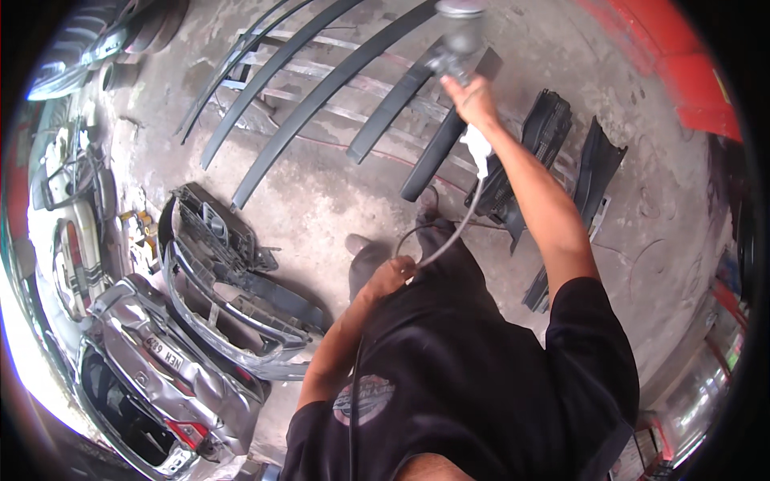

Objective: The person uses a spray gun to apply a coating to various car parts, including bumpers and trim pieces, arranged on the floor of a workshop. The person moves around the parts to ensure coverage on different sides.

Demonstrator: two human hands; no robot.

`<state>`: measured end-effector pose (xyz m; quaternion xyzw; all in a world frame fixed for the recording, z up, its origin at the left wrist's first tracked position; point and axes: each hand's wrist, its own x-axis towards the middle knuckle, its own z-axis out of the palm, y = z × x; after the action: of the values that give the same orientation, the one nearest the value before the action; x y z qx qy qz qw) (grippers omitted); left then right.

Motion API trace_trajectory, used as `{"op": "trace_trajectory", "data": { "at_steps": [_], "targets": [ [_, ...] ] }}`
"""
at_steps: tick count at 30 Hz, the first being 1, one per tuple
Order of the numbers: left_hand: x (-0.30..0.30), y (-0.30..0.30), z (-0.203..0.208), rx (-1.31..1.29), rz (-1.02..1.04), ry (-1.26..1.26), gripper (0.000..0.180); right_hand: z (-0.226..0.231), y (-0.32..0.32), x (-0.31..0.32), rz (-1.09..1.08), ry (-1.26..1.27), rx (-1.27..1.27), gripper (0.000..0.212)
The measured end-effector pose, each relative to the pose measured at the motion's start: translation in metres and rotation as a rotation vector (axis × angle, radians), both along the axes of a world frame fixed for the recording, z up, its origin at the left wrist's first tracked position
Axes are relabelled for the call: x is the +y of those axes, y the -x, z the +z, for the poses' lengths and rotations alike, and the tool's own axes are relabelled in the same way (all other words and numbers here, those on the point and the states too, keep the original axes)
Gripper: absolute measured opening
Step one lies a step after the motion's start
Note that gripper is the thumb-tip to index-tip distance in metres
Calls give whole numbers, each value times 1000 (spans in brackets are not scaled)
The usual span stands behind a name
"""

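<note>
My right hand (475, 103) is stretched forward and closed round the handle of a spray gun (460, 38), whose upper part is blurred. The gun is above the far ends of several long dark trim strips (321, 92), which lie side by side on a low slatted rack (353, 84). From the gun's handle a grey air hose (465, 227) curves back to my waist. There my left hand (390, 276) is closed on the hose. A shorter dark strip (437, 156) lies beneath my right forearm.
Black plastic panels (547, 124) lie right of the strips. On the left are a car bumper (233, 309), a silver tailgate (168, 361) and more body parts (76, 232). Red bodywork (682, 64) borders the far right. Another hose (345, 147) crosses the concrete floor.
</note>
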<state>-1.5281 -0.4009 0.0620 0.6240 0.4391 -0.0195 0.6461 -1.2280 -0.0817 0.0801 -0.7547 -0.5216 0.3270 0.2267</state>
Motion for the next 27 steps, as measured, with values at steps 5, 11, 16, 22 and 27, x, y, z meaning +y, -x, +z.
{"op": "trace_trajectory", "data": {
  "at_steps": [5, 11, 16, 22, 27],
  "targets": [
    [5, -16, 6, 61, -52, 100, 19, 13, 22, -41, 308, 200, 626, 49],
    [14, -42, 1, -107, 17, 97, 28, 24, -30, 4, 229, 163, 370, 55],
    [26, -82, 8, -72, 147, 57, 42, 38, -97, 60, 69, -106, -287, 39],
    [21, -76, 2, -29, 103, 73, 48, 58, -81, 50, 93, -120, -336, 38],
    [-14, -40, -60, -268, -194, -241, 28, 48, -1, -19, 401, -49, -61, 40]
  ]
}}
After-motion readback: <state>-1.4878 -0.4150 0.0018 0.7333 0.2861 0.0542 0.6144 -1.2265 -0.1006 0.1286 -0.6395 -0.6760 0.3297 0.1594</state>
